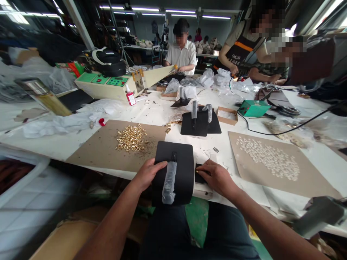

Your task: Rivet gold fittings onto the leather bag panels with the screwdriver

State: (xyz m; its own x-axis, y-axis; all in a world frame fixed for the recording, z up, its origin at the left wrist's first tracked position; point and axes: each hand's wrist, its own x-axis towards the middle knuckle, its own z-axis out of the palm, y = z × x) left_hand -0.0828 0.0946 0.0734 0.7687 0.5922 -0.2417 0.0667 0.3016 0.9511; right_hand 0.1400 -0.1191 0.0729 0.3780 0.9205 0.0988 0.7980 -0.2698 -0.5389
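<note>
My left hand (148,173) grips the left edge of a black leather-like panel (185,169), thumb on its face and fingers behind. A strap wrapped in clear plastic (169,184) hangs down the panel from a small dark fitting (174,156). Right of the panel, my right hand (219,177) is closed in a pinch, with a tiny gold-coloured metal piece (197,171) showing at the fingertips. Those fingertips are over a small black pad (200,178) at the table edge. Similar black panels with wrapped straps (189,127) lie farther back.
Gold-coloured metal fittings (131,138) are heaped on the left cardboard sheet (94,151); small whitish rings (271,159) spread over the right one. Behind are a cream machine (108,86), a red-and-white bottle (130,96), a green box (253,108) with a cable, and co-workers.
</note>
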